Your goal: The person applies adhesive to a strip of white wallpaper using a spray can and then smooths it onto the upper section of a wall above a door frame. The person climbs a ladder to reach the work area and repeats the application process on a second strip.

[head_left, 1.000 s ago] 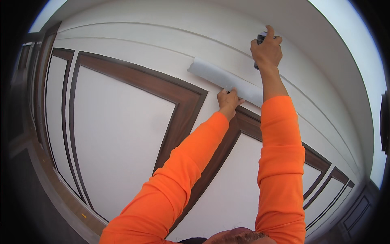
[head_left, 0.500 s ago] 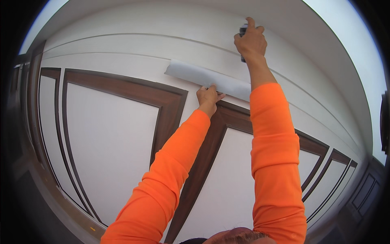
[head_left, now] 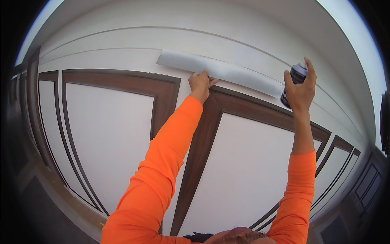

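A long silver-grey strip [head_left: 243, 77] of thin sheet lies against the white wall, above the dark brown panel frames. My left hand [head_left: 200, 84] pinches its lower edge left of the middle, arm raised. In my right hand [head_left: 301, 92] is a dark spray can [head_left: 298, 74], held upright with a slight tilt by the strip's right end. My index finger rests at the can's pale top. Whether spray is coming out I cannot make out. Orange sleeves cover both forearms.
Brown wooden moulding [head_left: 166, 101] frames large white panels [head_left: 113, 138] below the strip. Thin horizontal grooves run across the white wall [head_left: 142, 38] above. A pale overhang [head_left: 284, 16] curves along the top. Smaller framed panels [head_left: 331, 175] continue to the right.
My right hand with the spray can has moved right and down, from above the strip to its right end. My left hand still grips the strip; both shifted slightly up-left in view.
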### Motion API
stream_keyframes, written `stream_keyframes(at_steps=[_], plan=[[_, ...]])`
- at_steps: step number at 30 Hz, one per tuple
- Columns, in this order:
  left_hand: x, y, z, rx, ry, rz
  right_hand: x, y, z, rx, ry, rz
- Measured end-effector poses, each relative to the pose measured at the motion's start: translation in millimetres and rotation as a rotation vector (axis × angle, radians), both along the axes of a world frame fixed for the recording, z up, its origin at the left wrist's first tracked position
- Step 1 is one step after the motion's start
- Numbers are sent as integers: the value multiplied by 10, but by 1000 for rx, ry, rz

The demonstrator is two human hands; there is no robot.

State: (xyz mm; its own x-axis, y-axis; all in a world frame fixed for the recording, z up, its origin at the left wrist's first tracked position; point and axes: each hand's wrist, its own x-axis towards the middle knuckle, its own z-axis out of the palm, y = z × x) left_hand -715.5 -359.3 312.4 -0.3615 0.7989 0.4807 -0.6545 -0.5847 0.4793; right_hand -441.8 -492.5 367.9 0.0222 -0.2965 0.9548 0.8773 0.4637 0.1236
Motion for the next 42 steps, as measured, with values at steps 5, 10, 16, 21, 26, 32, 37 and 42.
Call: stream_keyframes(at_steps=[5,10,16,21,26,32,37,42], plan=[[-66,-27,-3,2,5,33,149,-190,-569,-69,-80,64],[-11,-40,5,-11,0,20,170,-189,-620,-94,-134,127],[8,-26,29,-28,7,13,216,-215,-823,-59,-94,63],[-88,56,0,-4,3,22,442,-249,-1214,-162,85,153],[-26,65,-5,-16,-17,26,516,-148,-1262,-147,57,157],[-18,50,-18,2,-1,40,285,80,-1159,-161,24,160],[-13,53,-7,1,2,68,-108,356,-916,-189,-6,179],[-63,168,-7,8,22,57,-494,492,-750,-221,-12,226]])
